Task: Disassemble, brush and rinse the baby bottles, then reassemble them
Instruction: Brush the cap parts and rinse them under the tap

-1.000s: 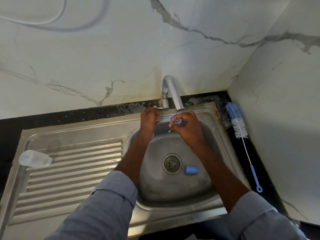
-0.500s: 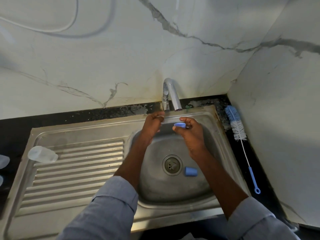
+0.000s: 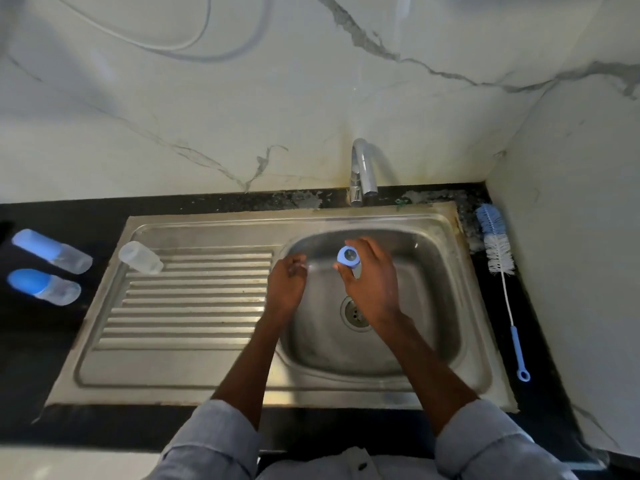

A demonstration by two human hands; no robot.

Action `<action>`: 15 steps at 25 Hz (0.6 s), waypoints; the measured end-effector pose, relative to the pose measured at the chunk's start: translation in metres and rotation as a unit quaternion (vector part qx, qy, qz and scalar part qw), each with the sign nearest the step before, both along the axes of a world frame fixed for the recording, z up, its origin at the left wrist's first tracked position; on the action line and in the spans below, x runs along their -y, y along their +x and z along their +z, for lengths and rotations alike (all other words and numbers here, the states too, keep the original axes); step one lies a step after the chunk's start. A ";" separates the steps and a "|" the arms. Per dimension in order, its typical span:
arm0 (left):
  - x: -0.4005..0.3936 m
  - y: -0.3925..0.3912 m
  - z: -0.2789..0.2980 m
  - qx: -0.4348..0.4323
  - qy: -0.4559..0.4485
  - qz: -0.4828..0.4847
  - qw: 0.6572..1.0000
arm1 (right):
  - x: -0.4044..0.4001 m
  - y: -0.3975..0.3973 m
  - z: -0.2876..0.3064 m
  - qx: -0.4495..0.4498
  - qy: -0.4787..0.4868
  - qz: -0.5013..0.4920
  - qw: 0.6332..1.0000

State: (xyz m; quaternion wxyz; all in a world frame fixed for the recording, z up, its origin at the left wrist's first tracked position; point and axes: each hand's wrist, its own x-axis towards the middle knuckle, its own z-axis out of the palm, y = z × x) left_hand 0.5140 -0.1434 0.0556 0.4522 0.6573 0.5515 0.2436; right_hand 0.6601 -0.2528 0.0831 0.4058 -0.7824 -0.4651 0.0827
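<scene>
Two capped bottles (image 3: 52, 250) are lying on the counter left of your sink (image 3: 194, 386), caps pointing up-left. Your right hand (image 3: 372, 282) is pinching a blue ring (image 3: 348, 255) over the basin; your left hand (image 3: 285, 284) is hanging loosely curled, holding nothing.

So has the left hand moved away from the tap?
Yes. The left hand has dropped from the tap toward the person, over the sink basin's left edge.

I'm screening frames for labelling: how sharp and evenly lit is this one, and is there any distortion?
Head view: centre fairly sharp, the blue ring in the right hand readable; the two bottles at far left are softly blurred; wide-angle bowing bends the sink rim; lighting is dim and bluish, with soft glare in the basin.
</scene>
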 end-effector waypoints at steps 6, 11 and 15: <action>-0.024 -0.098 -0.016 -0.298 0.162 -0.103 0.935 | -0.033 -0.046 -0.002 -0.111 -0.063 0.030 0.991; -0.074 -0.206 -0.033 -0.376 0.189 -0.112 0.900 | -0.084 -0.119 -0.010 -0.139 -0.078 0.071 0.985; -0.115 -0.283 -0.050 -0.334 0.250 -0.100 0.903 | -0.138 -0.195 -0.018 -0.168 -0.095 0.118 0.974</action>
